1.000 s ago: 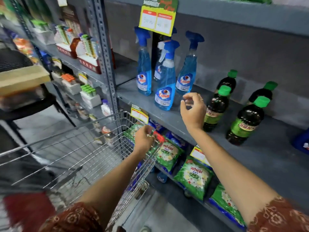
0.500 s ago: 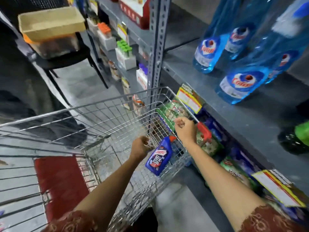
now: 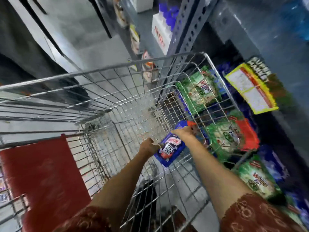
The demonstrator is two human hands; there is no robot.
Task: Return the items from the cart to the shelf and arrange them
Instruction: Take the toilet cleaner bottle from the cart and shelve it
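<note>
A blue cleaner bottle (image 3: 170, 152) with a red cap lies tilted inside the wire cart (image 3: 117, 68), against its right wall. My left hand (image 3: 148, 147) is closed on the bottle's lower end. My right hand (image 3: 183, 132) reaches into the cart and wraps the bottle's upper end by the red cap; blur hides the fingertips. The grey shelf board (image 3: 250, 30) runs along the right, above the cart. Blue spray bottles show only as a blur at the top right corner.
Green detergent packets (image 3: 200, 91) fill the lower shelf behind the cart's right wall. A yellow price tag (image 3: 250, 87) hangs from the shelf edge. The cart's red seat flap (image 3: 41, 173) is at the left. A white box of blue-capped bottles (image 3: 162, 30) sits further along.
My right hand left the shelf, touched the cart rim, then dropped into the cart onto the blue bottle. My left hand went from the rim to the bottle. My view tilted down.
</note>
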